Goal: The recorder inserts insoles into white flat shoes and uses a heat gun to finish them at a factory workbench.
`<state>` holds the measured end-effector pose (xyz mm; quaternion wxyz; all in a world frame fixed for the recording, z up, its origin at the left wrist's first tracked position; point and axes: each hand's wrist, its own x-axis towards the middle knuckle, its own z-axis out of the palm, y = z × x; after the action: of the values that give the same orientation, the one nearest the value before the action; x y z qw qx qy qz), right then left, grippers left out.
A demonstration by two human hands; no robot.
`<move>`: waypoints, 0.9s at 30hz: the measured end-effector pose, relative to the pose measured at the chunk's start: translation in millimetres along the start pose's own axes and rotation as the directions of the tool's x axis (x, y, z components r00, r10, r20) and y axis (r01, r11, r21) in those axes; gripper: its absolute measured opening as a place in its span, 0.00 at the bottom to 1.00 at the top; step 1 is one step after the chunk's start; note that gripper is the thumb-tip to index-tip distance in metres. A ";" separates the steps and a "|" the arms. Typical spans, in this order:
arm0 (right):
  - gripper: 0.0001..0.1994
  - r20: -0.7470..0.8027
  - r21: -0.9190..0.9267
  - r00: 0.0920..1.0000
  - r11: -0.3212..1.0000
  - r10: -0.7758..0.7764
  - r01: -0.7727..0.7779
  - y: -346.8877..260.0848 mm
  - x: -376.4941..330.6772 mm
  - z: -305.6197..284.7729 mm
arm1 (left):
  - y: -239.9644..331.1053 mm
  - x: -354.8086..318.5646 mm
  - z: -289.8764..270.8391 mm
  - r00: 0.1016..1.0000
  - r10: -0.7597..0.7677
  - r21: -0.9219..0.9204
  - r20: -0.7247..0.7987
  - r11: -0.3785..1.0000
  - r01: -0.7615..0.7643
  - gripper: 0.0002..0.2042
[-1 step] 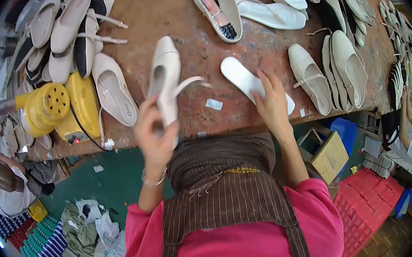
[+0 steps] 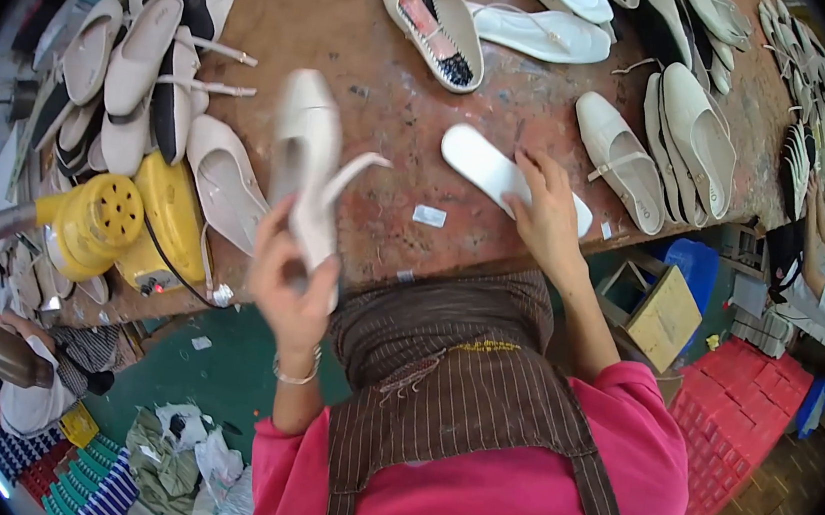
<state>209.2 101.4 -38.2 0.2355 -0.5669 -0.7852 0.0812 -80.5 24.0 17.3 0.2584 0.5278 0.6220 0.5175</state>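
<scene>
Holding a cream shoe in left hand; right hand presses a white insole.

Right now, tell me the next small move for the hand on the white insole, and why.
Probably lift the flat white insole toward the cream slingback shoe: the right hand rests on it at the table edge, while the left hand holds the shoe raised.

We see even, fairly bright light with soft shadows and no harsh glare on the table. The shoe above our left hand's fingers is smeared by motion blur. The insole under our right hand's fingers is sharp. Away from the fingers, straight edges bend strongly and the rim falls into black vignette.
</scene>
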 end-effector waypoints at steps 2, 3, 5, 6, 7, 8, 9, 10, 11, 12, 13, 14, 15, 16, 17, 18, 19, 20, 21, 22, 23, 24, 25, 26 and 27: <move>0.22 0.074 0.029 0.994 0.996 0.080 -0.083 -2.7 -9.9 -5.7 | 10.2 12.8 -25.7 0.980 0.163 0.282 -0.110 0.951 -0.126 0.08; 0.24 0.180 0.059 0.965 0.977 0.192 -0.205 -8.0 -6.9 -10.2 | 4.2 22.2 -35.6 0.978 0.178 0.295 -0.111 0.945 -0.139 0.08; 0.26 0.310 0.124 0.896 0.920 0.319 -0.371 -9.6 -0.4 -13.2 | -19.5 39.6 -49.7 0.964 0.226 0.634 -0.137 0.768 -0.090 0.08; 0.26 0.300 0.135 0.899 0.919 0.319 -0.371 -6.9 2.6 -14.9 | -35.9 40.0 -53.9 0.962 0.239 0.638 -0.133 0.763 -0.102 0.08; 0.24 0.367 0.221 0.888 0.900 0.279 -0.374 -4.7 8.0 -18.0 | -53.9 37.7 -59.1 0.991 0.135 0.699 -0.002 0.709 -0.095 0.08; 0.23 0.425 0.298 0.874 0.875 0.237 -0.382 -0.7 12.1 -20.0 | -67.5 37.0 -59.4 0.993 0.016 0.750 0.121 0.654 -0.102 0.07; 0.19 0.415 0.346 0.879 0.852 0.235 -0.392 2.6 13.2 -21.1 | -66.6 31.9 -49.1 0.981 0.113 0.801 0.158 0.566 -0.194 0.09; 0.19 0.405 0.353 0.882 0.848 0.242 -0.395 9.1 14.6 -19.4 | -63.5 29.3 -40.5 0.978 0.123 0.801 0.168 0.562 -0.208 0.09; 0.19 0.448 0.565 0.851 0.650 0.276 -0.508 14.2 14.3 -21.1 | -54.1 24.6 -35.8 0.993 0.070 0.764 0.096 0.635 -0.118 0.11; 0.18 0.493 0.716 0.818 0.397 0.297 -0.575 20.6 15.0 -20.9 | -51.4 20.1 -27.0 1.000 0.011 0.706 0.030 0.707 -0.029 0.12; 0.19 0.565 0.724 0.752 0.234 0.340 -0.649 22.5 15.9 -29.0 | -44.1 14.8 -20.0 0.999 0.023 0.701 0.038 0.712 -0.043 0.12; 0.19 0.543 0.738 0.764 0.237 0.348 -0.632 23.0 20.1 -30.9 | -30.9 17.5 -11.8 0.991 0.116 0.786 -0.059 0.618 -0.026 0.14; 0.21 0.547 0.781 0.739 0.079 0.393 -0.620 20.9 21.6 -31.2 | -21.9 21.2 0.4 0.966 0.211 0.849 -0.151 0.528 0.018 0.16; 0.22 0.550 0.811 0.713 -0.076 0.434 -0.580 21.4 24.3 -32.4 | -14.0 31.9 19.6 0.962 0.228 0.837 -0.151 0.547 0.002 0.16; 0.22 0.571 0.813 0.726 -0.136 0.383 -0.567 27.2 24.3 -32.8 | -2.6 42.2 42.3 0.984 0.128 0.674 -0.127 0.738 -0.009 0.17; 0.25 0.641 0.768 0.689 -0.301 0.338 -0.566 27.3 25.1 -35.0 | 6.6 52.4 64.1 0.997 0.034 0.472 -0.074 0.882 0.005 0.19; 0.28 0.629 0.764 0.716 -0.409 0.303 -0.498 24.5 26.1 -38.6 | 18.9 70.0 88.8 0.995 -0.092 0.371 0.039 0.926 0.071 0.20; 0.31 0.613 0.743 0.745 -0.513 0.261 -0.431 19.1 27.8 -40.6 | 27.6 91.5 109.4 0.966 -0.202 0.280 0.160 0.948 0.151 0.22; 0.35 0.569 0.718 0.799 -0.591 0.196 -0.367 13.1 29.5 -43.1 | 10.2 111.7 129.8 0.964 -0.185 0.290 0.191 0.949 0.125 0.20; 0.36 0.514 0.732 0.839 -0.602 0.180 -0.319 9.1 28.4 -44.3 | -17.4 123.0 148.7 0.959 -0.169 0.296 0.229 0.950 0.097 0.18; 0.35 0.496 0.748 0.849 -0.587 0.184 -0.309 8.4 24.3 -45.0 | -35.9 125.8 156.4 0.958 -0.152 0.281 0.244 0.956 0.080 0.18; 0.34 0.482 0.760 0.858 -0.572 0.178 -0.308 8.9 21.4 -45.7 | -51.6 129.7 158.1 0.974 -0.093 0.311 0.205 0.950 0.026 0.16; 0.34 0.470 0.773 0.861 -0.561 0.193 -0.296 16.6 19.3 -46.0 | -60.1 136.3 162.1 0.984 -0.034 0.339 0.174 0.941 -0.027 0.13; 0.31 0.461 0.773 0.866 -0.567 0.193 -0.285 26.3 12.9 -44.7 | -61.4 131.4 156.1 0.981 -0.123 0.203 0.152 0.975 0.091 0.10; 0.29 0.459 0.768 0.866 -0.579 0.199 -0.274 33.0 1.8 -43.1 | -44.3 124.2 141.4 0.986 -0.039 0.201 0.162 0.980 0.006 0.10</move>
<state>256.8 108.4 -13.0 0.5516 -0.2607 -0.1498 0.7780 -13.5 195.3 -42.2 0.2606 0.5850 0.6533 0.4038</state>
